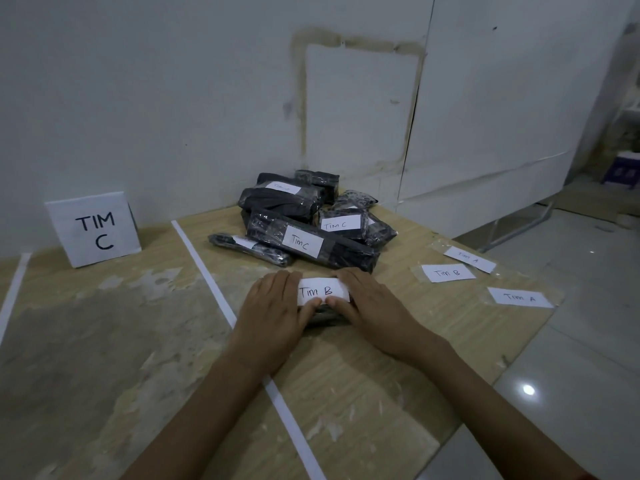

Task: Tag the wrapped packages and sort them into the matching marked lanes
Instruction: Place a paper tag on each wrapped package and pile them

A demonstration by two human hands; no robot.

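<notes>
A small black wrapped package [323, 317] lies on the wooden table in front of me, mostly hidden under my hands. A white tag reading "Tim B" [323, 292] lies on top of it. My left hand [273, 311] and my right hand [370, 303] lie flat over the two ends of the package, and both thumbs press the tag's lower edge. Behind it sits a pile of several black wrapped packages [311, 216], some tagged "Tim C". A white "TIM C" sign [93, 230] stands at the back left.
Three loose tags lie at the right: "Tim A" [469, 259], "Tim B" [448, 273] and "Tim A" [519, 297]. White tape lines [204, 268] [12, 296] mark lanes on the table [104, 341]. The table's right edge drops to a tiled floor. A wall stands behind.
</notes>
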